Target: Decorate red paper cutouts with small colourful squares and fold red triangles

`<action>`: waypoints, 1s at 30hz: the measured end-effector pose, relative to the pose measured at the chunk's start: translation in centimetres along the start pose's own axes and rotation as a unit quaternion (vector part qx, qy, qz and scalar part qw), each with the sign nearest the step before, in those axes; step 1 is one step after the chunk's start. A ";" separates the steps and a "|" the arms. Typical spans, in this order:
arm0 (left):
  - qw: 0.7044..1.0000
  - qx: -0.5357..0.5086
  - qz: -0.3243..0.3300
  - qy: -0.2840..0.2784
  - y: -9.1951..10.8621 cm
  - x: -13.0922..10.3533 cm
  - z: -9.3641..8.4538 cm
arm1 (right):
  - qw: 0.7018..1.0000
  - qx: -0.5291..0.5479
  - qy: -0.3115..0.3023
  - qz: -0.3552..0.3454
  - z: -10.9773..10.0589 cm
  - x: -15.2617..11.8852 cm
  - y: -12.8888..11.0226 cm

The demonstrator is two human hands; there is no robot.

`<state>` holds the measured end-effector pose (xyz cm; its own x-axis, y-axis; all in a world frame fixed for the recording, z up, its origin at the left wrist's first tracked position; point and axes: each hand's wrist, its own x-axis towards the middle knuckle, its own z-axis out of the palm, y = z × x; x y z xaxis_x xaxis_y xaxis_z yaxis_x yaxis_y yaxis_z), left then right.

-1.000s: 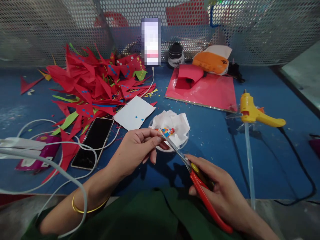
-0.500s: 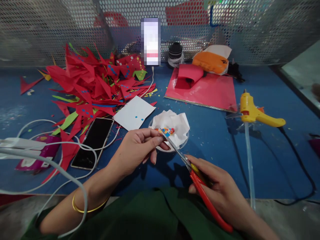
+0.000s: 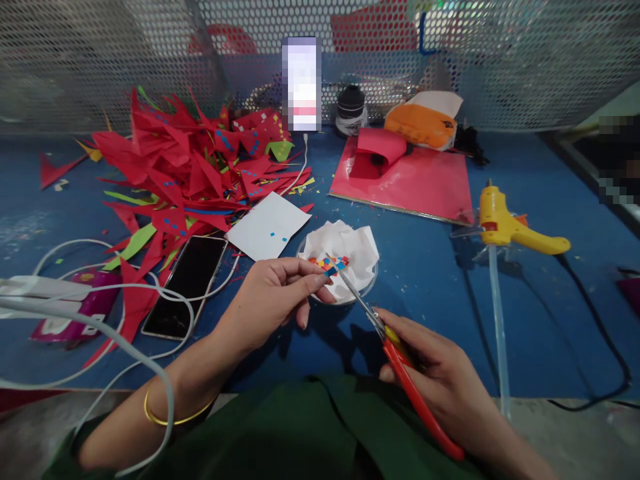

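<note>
My left hand (image 3: 283, 290) pinches a small blue paper piece (image 3: 331, 272) over the near-left rim of a round dish. My right hand (image 3: 435, 367) is wrapped round the red handles of the scissors (image 3: 413, 393), whose blades point up and left, slightly apart, close to the blue piece. White crumpled paper (image 3: 363, 250) lines the clear dish, and small red, yellow and blue bits (image 3: 320, 263) lie on it. Left of the dish, a white paper square (image 3: 267, 223) carries two tiny blue squares.
Red paper scraps (image 3: 165, 147) are heaped at the back left, near a dark phone (image 3: 187, 283) and looped white cables. A lit phone (image 3: 303, 83) stands at the back. Rightward are a red sheet pack (image 3: 425, 183) and a yellow glue gun (image 3: 520, 230).
The scissor tips have moved slightly right, away from my left fingertips, and the blue piece shows more. A blurred dark shape has appeared at the far right edge.
</note>
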<state>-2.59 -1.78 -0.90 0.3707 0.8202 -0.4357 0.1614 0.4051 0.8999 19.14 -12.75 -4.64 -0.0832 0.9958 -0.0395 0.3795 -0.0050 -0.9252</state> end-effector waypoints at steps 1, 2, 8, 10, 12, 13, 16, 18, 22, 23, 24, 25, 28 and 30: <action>1.000 -0.002 -0.001 -0.001 0.0 0.0 0.0 | 1.000 0.000 -0.001 0.002 0.0 0.0 0.0; 1.000 -0.004 -0.002 -0.001 0.0 0.1 0.0 | 1.000 0.000 0.000 0.005 0.0 0.0 0.0; 1.000 -0.013 0.000 0.003 0.0 0.1 0.1 | 0.999 0.034 0.024 0.034 0.0 0.0 -0.3; 1.000 -0.012 0.004 0.008 0.1 0.0 0.2 | 0.998 0.050 0.029 0.034 -0.1 -0.1 -0.3; 1.000 -0.010 0.012 0.015 0.2 0.0 0.2 | 0.998 0.049 0.023 0.025 -0.2 -0.1 -0.4; 1.000 -0.009 0.016 0.019 0.2 0.0 0.2 | 0.999 0.043 0.018 0.020 -0.2 -0.2 -0.4; 0.999 -0.015 0.022 0.029 0.1 0.0 0.1 | 1.000 0.025 0.004 0.012 -0.3 -0.3 -0.6; 0.999 -0.021 0.023 0.032 0.0 0.0 0.1 | 1.000 0.017 -0.005 0.012 -0.4 -0.3 -0.7; 0.999 -0.025 0.020 0.027 -0.1 -0.1 0.1 | 1.000 0.005 -0.013 0.009 -0.3 -0.2 -0.8; 0.999 -0.026 0.018 0.023 -0.1 -0.1 0.1 | 1.000 -0.001 -0.013 0.011 -0.3 -0.2 -0.8; 0.999 -0.028 0.015 0.021 -0.1 -0.1 0.1 | 1.000 -0.007 -0.013 0.013 -0.2 -0.2 -0.8; 0.999 -0.030 0.013 0.020 -0.1 -0.1 0.1 | 1.000 -0.012 -0.014 0.017 -0.1 -0.2 -0.7; 0.999 -0.028 0.008 0.019 -0.2 0.0 0.1 | 0.999 -0.007 -0.024 0.033 0.0 -0.3 -0.6; 1.000 -0.024 0.005 0.016 -0.2 0.0 0.2 | 0.998 0.012 -0.032 0.045 0.1 -0.4 -0.5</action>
<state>-2.47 -1.94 -1.08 0.3421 0.8370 -0.4270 0.1139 0.4142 0.9030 18.90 -13.16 -4.17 -0.1098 0.9832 -0.1456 0.3651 -0.0963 -0.9260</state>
